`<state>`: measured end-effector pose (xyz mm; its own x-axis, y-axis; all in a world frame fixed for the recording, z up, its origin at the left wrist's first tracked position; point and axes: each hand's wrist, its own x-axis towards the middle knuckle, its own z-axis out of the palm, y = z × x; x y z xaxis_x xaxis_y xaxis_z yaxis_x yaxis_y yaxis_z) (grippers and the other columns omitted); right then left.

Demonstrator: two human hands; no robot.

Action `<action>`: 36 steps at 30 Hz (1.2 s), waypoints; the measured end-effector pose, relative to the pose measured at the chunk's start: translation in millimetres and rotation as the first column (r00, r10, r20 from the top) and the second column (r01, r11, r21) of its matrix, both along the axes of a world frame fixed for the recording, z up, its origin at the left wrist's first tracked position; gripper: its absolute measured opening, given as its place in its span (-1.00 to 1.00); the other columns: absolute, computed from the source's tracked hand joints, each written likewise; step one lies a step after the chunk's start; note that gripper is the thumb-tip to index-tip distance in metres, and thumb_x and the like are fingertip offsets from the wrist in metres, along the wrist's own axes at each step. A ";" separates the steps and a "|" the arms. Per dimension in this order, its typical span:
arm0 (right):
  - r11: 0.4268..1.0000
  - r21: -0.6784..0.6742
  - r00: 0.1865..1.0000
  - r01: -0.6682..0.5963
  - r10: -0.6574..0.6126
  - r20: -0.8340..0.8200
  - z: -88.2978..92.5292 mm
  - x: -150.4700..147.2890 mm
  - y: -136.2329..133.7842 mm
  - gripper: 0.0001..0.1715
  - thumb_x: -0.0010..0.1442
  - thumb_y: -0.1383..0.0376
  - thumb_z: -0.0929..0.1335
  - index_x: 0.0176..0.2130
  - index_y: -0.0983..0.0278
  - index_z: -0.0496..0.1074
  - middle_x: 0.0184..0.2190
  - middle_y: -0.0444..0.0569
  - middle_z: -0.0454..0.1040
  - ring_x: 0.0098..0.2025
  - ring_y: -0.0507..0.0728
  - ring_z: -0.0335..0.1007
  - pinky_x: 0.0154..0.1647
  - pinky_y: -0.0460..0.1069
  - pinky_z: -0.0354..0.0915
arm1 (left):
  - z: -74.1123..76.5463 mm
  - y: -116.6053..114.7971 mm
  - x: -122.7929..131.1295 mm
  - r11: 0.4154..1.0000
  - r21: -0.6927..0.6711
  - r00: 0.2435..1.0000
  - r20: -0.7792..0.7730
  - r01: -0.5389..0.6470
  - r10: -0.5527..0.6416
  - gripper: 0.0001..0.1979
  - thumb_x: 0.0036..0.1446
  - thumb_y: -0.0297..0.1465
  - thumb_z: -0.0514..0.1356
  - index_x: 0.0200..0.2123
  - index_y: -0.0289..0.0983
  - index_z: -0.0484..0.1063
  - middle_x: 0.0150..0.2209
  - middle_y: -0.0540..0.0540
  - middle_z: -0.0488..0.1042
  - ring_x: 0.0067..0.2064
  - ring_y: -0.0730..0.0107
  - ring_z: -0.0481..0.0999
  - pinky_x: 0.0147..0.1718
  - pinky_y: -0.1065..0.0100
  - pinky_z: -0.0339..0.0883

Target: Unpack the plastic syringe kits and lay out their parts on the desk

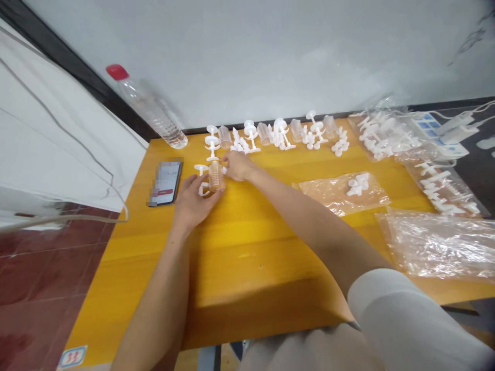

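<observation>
My left hand (194, 203) is curled with thumb and finger around a clear ribbed plastic cylinder (215, 176), which stands upright on the table. Right beside it, a white plunger-like part (201, 170) shows partly behind my left fingers. My right hand (237, 166) is closed in a pinch at the cylinder's right side. A small white piece (225, 170) shows at its fingertips, too small to name. Behind both hands runs a row of white plunger-like parts (212, 142), clear cylinders (225, 137) and small white pieces (240, 143).
A phone (166, 183) lies left of my left hand, and a water bottle (154, 113) leans on the wall. To the right are a plastic bag (328, 196) with white pieces, bags of white parts (386, 135), another clear bag (444, 247) and a power strip (436, 136).
</observation>
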<state>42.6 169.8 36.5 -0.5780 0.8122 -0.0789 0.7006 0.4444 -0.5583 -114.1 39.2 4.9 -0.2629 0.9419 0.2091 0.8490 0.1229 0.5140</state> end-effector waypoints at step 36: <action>0.635 -0.297 0.630 0.713 -0.766 -0.127 37.9 359.5 -78.0 -0.81 0.23 0.33 0.46 -0.12 0.33 0.61 -0.41 -0.01 0.61 -0.32 0.12 0.63 -0.19 -0.01 0.53 | 10.9 -0.9 193.5 0.863 -0.253 0.691 0.709 0.437 -0.142 -0.88 0.04 -0.30 0.41 -0.35 -0.21 0.68 -0.26 -0.11 0.70 -0.19 0.23 0.66 -0.08 0.23 0.50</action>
<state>402.0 91.8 74.5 0.1907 0.9513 -0.2423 0.5862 -0.3083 -0.7492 79.3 38.3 15.8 0.1092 0.9518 -0.2865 0.3441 0.2342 0.9093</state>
